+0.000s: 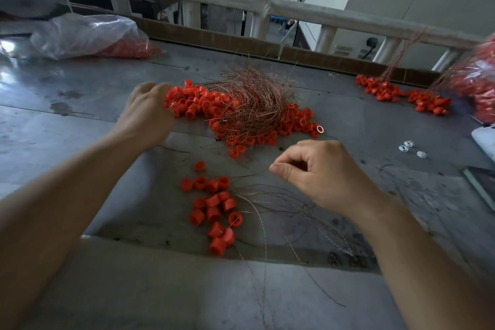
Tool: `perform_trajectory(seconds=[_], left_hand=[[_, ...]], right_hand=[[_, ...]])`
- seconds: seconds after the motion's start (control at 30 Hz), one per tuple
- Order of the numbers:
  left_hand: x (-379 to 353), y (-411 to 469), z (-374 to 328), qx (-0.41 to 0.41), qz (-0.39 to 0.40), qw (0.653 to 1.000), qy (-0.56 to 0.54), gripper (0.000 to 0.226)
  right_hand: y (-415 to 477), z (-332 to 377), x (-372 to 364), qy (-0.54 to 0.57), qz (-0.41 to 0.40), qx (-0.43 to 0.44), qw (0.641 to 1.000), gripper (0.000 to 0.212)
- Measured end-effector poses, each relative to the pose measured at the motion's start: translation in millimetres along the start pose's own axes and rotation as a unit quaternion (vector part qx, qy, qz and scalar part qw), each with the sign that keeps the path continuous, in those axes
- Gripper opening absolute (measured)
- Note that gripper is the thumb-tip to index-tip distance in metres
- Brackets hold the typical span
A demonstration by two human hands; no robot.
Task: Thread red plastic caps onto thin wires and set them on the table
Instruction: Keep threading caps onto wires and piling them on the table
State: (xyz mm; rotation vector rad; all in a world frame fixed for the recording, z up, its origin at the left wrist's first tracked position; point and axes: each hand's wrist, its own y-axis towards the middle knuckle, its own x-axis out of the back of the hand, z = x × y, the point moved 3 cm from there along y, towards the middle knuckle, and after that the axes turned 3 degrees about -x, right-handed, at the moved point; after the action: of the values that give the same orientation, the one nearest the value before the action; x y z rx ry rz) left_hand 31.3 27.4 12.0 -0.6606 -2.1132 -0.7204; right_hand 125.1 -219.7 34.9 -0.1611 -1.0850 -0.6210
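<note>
Though left hand [147, 108] touches the cap pile [203, 104], right hand [321, 171] sits apart.

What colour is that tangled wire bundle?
The wire bundle is coppery reddish-brown, seen in the head view.

Left arm: bare, stretched forward toward the desk's middle.
Left grip [147, 110]: back upward, fingers curled down, tips hidden; hold unclear.
Right arm: bare, reaching in from the near right.
Right grip [321, 171]: nearer the front edge, thumb tip against forefinger, other fingers curled.
</note>
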Motion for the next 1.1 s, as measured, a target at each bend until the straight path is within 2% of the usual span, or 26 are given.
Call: perform_trajectory(seconds=[0.13,0.27,0.43,0.63,0.83,1.0,1.07,1.1], left_hand=[[5,28,12,0.011,0.015,1.0,0.005,0.058],[-7,23,13,-0.061,0.064,0.996,0.024,0.054],[-11,9,4,-0.131,0.031,0.99,0.045,0.049],[-8,-9,-17,-0.161,-0.006,0.986,0.034,0.038],[14,-19,-32,-0.104,-0.067,0.992,0.019,0.028],[39,-34,-49,-0.056,-0.119,0.987,-0.093,0.016],[39,-46,-55,-0.044,-0.094,0.971,-0.215,0.017],[37,-53,-59,-0.044,-0.066,0.949,-0.306,0.022]], right_hand=[[2,-1,0,-0.008,-0.012,0.0,1.0,0.016],[4,-2,1,-0.001,-0.028,-0.006,1.0,0.016],[7,-2,0,-0.006,-0.03,-0.003,1.0,0.017],[6,-2,1,-0.008,-0.034,0.001,0.999,0.016],[6,-2,3,-0.01,-0.046,0.006,0.999,0.016],[7,-1,3,-0.009,-0.046,0.0,0.999,0.017],[6,-1,3,-0.008,-0.047,-0.002,0.999,0.017],[6,-1,3,-0.008,-0.049,-0.001,0.999,0.018]])
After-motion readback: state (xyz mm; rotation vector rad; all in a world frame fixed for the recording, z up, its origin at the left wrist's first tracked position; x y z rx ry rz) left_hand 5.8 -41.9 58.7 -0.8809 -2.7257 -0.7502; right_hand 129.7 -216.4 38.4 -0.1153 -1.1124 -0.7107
